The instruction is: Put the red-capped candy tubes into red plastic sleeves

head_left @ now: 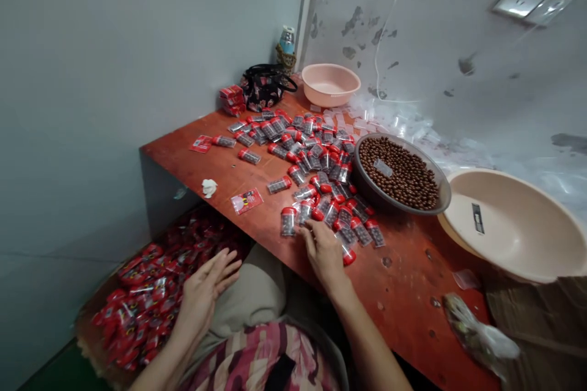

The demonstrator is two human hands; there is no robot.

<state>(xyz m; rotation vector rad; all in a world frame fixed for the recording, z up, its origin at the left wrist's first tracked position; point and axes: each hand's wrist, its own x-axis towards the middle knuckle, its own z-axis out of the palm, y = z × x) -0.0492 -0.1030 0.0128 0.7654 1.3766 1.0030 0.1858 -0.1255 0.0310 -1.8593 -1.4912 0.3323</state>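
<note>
Filled boxes w/ red caps (288, 222): many, loose on tabletop (174, 146). Brown balls (413, 177): qty. unboxed, in grey bowl (367, 191). Person's R. hand (326, 253): fingers half-curled by nearest boxes, grip unclear. L. hand (204, 284): fingers loosely open, nil seen held, nr. red packs (153, 299).

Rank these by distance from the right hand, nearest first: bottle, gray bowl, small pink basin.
1. Gray bowl: ahead, right of the right hand
2. Small pink basin: far edge
3. Bottle: back corner, left of basin
</note>
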